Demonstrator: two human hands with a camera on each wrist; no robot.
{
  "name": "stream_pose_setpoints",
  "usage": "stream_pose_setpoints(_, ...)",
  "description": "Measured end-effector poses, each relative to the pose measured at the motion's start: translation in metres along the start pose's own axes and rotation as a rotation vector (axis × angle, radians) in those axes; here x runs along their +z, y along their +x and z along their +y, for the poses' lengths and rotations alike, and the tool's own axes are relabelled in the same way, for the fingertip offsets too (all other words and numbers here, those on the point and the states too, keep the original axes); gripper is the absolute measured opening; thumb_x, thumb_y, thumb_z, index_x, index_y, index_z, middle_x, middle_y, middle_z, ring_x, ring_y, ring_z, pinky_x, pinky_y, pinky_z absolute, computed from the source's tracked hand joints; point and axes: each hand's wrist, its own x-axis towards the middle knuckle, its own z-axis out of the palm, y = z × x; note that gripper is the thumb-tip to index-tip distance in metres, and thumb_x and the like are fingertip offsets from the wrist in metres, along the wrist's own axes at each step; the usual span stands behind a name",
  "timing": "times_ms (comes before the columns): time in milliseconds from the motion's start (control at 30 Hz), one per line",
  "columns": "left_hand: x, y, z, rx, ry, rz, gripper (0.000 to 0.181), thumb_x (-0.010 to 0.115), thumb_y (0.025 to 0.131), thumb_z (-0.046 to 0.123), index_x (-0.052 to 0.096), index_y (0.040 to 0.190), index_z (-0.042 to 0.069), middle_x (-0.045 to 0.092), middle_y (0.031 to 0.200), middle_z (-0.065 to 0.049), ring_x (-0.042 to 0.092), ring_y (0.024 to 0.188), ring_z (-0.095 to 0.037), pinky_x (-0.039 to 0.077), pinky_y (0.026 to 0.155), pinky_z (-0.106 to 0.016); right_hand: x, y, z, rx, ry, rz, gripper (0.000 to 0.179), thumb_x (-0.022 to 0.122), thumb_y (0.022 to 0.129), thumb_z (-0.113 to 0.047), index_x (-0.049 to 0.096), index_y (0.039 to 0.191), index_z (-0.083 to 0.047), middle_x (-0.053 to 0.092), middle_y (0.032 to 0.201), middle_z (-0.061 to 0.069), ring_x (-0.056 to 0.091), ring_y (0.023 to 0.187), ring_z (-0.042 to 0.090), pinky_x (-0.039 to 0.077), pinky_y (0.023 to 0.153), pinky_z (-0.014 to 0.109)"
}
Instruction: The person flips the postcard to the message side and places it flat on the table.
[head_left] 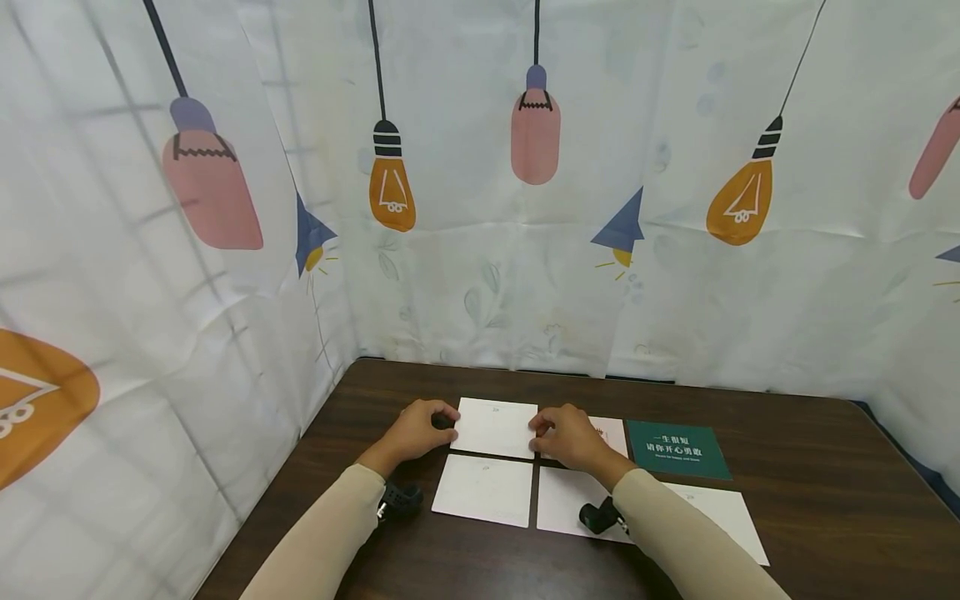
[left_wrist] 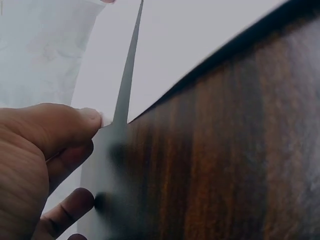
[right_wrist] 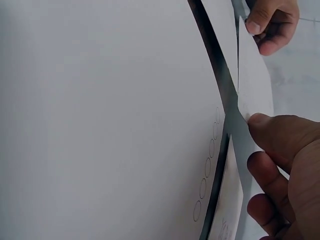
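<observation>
1. The card (head_left: 495, 429) lies in the lower centre of the head frame, just above the lower card (head_left: 483, 490); whether it is fully lifted off the table (head_left: 810, 467) cannot be told.
2. Its left edge is pinched by the left hand (head_left: 417, 429), its right edge by the right hand (head_left: 573, 437).
3. Light, thin, fairly stiff handling is to be expected; if squeezed inward, it may be bowed or creased.
4. A gentle hold is best taken at both side edges.
</observation>
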Motion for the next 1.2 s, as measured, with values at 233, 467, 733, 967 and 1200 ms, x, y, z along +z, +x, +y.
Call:
stream_pose_setpoints(233,0.0009,0.0006,0.0,-0.011,0.031,0.0,0.021,0.083,0.086,0.016,0.076,0.106,0.021,0.07,0.117,-0.001,0.058,0.122,-0.033,0.04,0.103,-0.059,0.0026,0.0003,-0.0004,-0.012,-0.015,0.0,0.018,0.086,0.084,-0.02,0.076,0.099,-0.021,0.063,0.087,-0.013,0.053,0.101,0.018,0.045,0.082,0.04)
stream_pose_setpoints(467,0.0031,0.0008,0.002,-0.036,0.078,0.001,0.022,0.084,0.086,0.018,0.076,0.106,0.023,0.068,0.123,-0.005,0.054,0.124,-0.037,0.037,0.103,-0.061,0.0041,0.0002,-0.0006,-0.028,-0.055,0.01,0.019,0.087,0.083,-0.02,0.076,0.098,-0.021,0.064,0.088,-0.012,0.054,0.108,0.023,0.044,0.09,0.046)
stream_pose_setpoints(733,0.0034,-0.001,0.0058,-0.058,0.095,0.001,0.024,0.084,0.086,0.018,0.075,0.108,0.022,0.066,0.124,-0.005,0.05,0.121,-0.038,0.04,0.099,-0.06,0.004,-0.0003,-0.0014,-0.089,-0.085,0.013,0.019,0.087,0.083,-0.018,0.077,0.1,-0.017,0.067,0.087,-0.011,0.055,0.106,0.023,0.041,0.097,0.049)
stream_pose_setpoints(967,0.0031,-0.0009,0.0068,-0.043,0.113,0.009,0.024,0.084,0.086,0.018,0.076,0.108,0.02,0.068,0.118,0.0,0.052,0.12,-0.034,0.038,0.099,-0.06,0.0038,0.0005,-0.0013,-0.135,-0.117,0.015,0.021,0.087,0.083,-0.017,0.078,0.101,-0.014,0.069,0.086,-0.009,0.056,0.101,0.022,0.037,0.101,0.051)
stream_pose_setpoints(1200,0.0028,-0.0019,0.0071,-0.045,0.115,0.008,0.024,0.083,0.086,0.019,0.076,0.109,0.019,0.067,0.121,-0.004,0.05,0.125,-0.036,0.037,0.1,-0.062,0.005,0.0008,0.0008,-0.117,-0.135,0.026,0.02,0.087,0.083,-0.021,0.078,0.1,-0.016,0.066,0.084,-0.012,0.056,0.105,0.022,0.041,0.097,0.047)
